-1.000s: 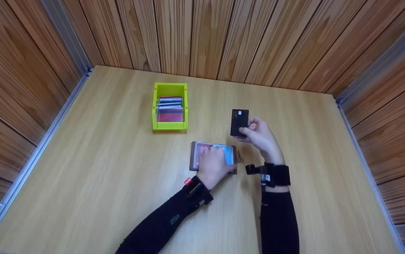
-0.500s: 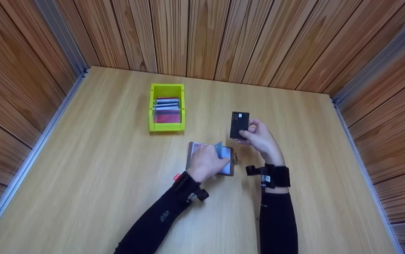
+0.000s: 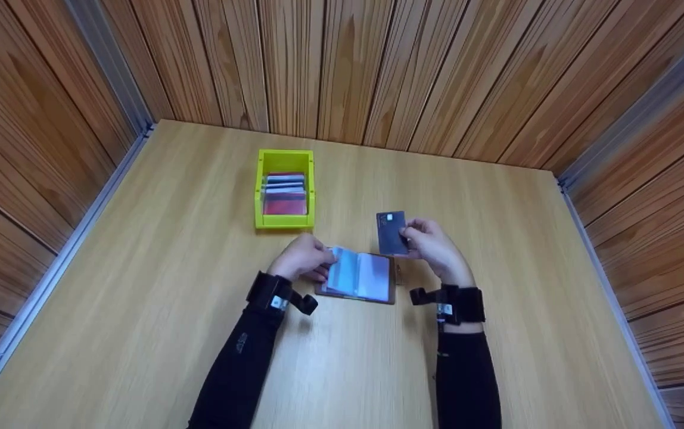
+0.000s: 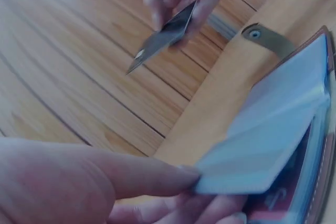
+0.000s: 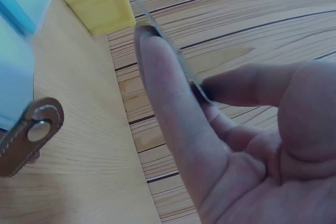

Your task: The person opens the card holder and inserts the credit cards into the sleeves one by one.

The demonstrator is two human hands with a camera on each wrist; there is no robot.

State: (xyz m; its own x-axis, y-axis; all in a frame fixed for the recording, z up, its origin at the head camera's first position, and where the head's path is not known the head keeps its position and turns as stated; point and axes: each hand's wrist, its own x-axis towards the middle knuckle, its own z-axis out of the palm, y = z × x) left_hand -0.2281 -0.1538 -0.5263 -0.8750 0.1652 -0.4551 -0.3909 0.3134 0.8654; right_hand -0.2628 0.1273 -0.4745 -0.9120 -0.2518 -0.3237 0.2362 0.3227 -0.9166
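Note:
A brown card holder (image 3: pixel 392 286) lies open on the table, its clear plastic sleeves spread to both sides. My left hand (image 3: pixel 303 259) pinches the edge of a bluish sleeve page (image 4: pixel 257 156) between thumb and fingers, lifting it off the pages at the left. A dark card is partly visible beneath that page in the left wrist view. Above the holder's right side, my right hand (image 3: pixel 437 247) holds a black card (image 3: pixel 391 232) with a small chip, pinched at its right edge. The card is tilted and apart from the holder; the right wrist view shows it edge-on.
A yellow-green bin (image 3: pixel 285 221) with several cards standing in it is behind the holder, to the left. The holder's snap strap (image 5: pixel 38 129) sticks out at its right. Wood-panelled walls (image 3: pixel 342 65) border the table.
My left hand has moved left, turning a bluish sleeve page over from the right to the left. My right hand has lowered the black card slightly toward the holder.

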